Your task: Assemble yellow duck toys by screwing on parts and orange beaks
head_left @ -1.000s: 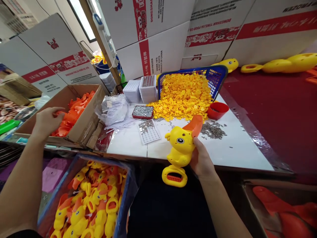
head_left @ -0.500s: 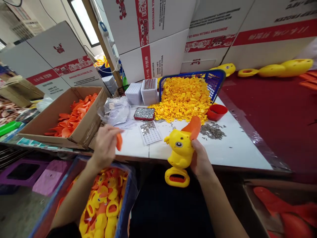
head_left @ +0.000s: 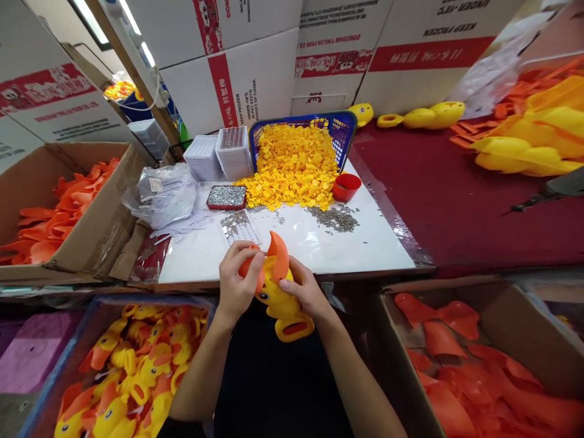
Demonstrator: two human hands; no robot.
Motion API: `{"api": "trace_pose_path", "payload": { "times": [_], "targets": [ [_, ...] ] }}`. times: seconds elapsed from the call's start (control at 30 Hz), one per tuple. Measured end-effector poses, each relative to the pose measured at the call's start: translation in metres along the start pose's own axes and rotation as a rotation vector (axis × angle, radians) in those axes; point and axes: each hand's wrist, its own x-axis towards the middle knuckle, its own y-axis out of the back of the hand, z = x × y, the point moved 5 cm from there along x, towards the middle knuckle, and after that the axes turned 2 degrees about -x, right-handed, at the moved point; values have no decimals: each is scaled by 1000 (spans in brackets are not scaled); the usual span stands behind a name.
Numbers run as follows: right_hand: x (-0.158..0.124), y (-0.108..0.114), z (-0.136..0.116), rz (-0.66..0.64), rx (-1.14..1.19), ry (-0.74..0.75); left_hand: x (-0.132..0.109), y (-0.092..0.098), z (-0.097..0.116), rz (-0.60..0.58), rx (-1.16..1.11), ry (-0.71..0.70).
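A yellow toy duck [head_left: 283, 304] with a looped handle is held in front of me, over the table's front edge. My right hand [head_left: 308, 289] is wrapped around its head, the thumb pressing near an orange bill half [head_left: 280, 252] that sticks up from it. My left hand [head_left: 241, 277] pinches a second orange bill piece [head_left: 250, 267] beside the duck's head, close to the first one. Whether the two pieces touch is hidden by my fingers. Behind the hands lie a clear tray of small round metal discs [head_left: 238, 227] and a red box of small metal parts [head_left: 227, 196].
Yellow clips fill a blue basket [head_left: 349, 137] and spill forward. Loose screws [head_left: 336, 219] lie beside a red cup [head_left: 347, 187]. Cartons of orange parts stand left [head_left: 91, 234] and lower right [head_left: 406, 365]. A bin [head_left: 59, 371] holds ducks. A power drill [head_left: 556, 188] lies far right.
My left hand has carried the orange piece right, up to the duck's head. The duck has tilted and come left in view, and the camera has turned to the right.
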Motion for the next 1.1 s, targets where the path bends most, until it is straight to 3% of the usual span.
{"api": "trace_pose_path", "payload": {
  "times": [0.13,0.3,0.5,0.63,0.77,0.83,0.9,1.0,1.1],
  "targets": [
    [-1,2,3,1,16,5,-14,0,10,-91,26,-51],
    [-1,5,6,26,35,34,-23,1,24,-444,45,-123],
    [-2,0,8,-13,54,15,-19,19,20,-913,135,-97],
    [-2,0,8,19,103,-16,-8,17,14,-1023,153,-175],
    [-2,2,13,65,208,-51,-3,11,15,-934,99,-226],
    [-2,5,15,99,274,-52,-3,12,15,-769,100,-233],
    [-1,5,16,116,306,-41,-6,15,10,-532,129,-202],
    [-1,2,12,107,238,-8,-16,16,-5,-202,76,15],
    [-2,-1,7,94,102,23,-28,7,-17,-96,-6,248]
  ]
}}
